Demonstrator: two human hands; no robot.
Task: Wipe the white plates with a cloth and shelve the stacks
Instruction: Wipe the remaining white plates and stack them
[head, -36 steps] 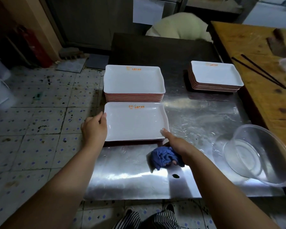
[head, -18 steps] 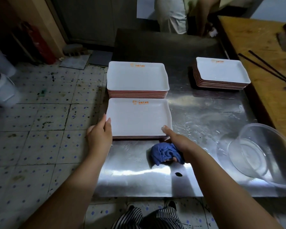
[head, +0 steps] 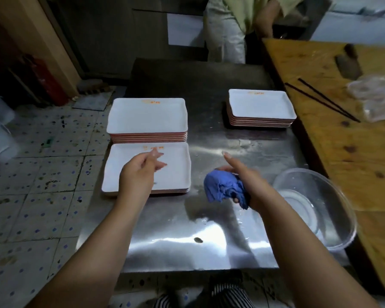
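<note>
Table (head: 209, 252): three stacks of white plates | near stack (head: 176, 170), low, front left | tall stack (head: 147, 117) just behind it | far stack (head: 261, 105) back right | bowl (head: 333, 218) front right, white disc inside | left hand (head: 140, 172) over near stack, fingers loose, holding nothing | right hand (head: 247, 185) clutching blue cloth (head: 222, 190), forefinger extended.
</note>
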